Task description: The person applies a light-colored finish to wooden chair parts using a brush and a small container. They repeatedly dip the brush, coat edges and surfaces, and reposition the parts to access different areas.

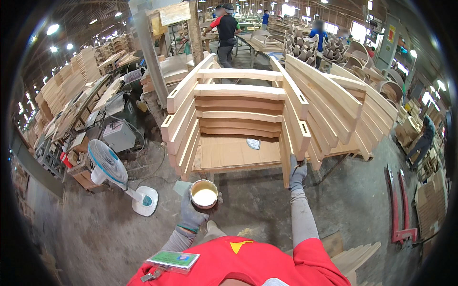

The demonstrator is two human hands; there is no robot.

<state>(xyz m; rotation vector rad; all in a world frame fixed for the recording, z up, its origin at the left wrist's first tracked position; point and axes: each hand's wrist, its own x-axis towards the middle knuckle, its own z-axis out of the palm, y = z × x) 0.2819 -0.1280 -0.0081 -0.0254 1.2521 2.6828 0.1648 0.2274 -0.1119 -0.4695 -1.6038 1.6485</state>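
My left hand, in a grey glove, is wrapped round a small round tub of creamy pale liquid. It is held upright in front of my body, a little apart from the wood. My right hand, also gloved, is closed beside the near right end of a stack of U-shaped wooden frames. Something small and dark shows at its fingers; I cannot make out what it is. Slots are cut into the near ends of the upper side rails.
The stack stands on a board-topped support with a crumpled silvery piece on it. More curved frames lean at its right. A standing fan is at the left, a red pallet jack at the right. A person stands beyond.
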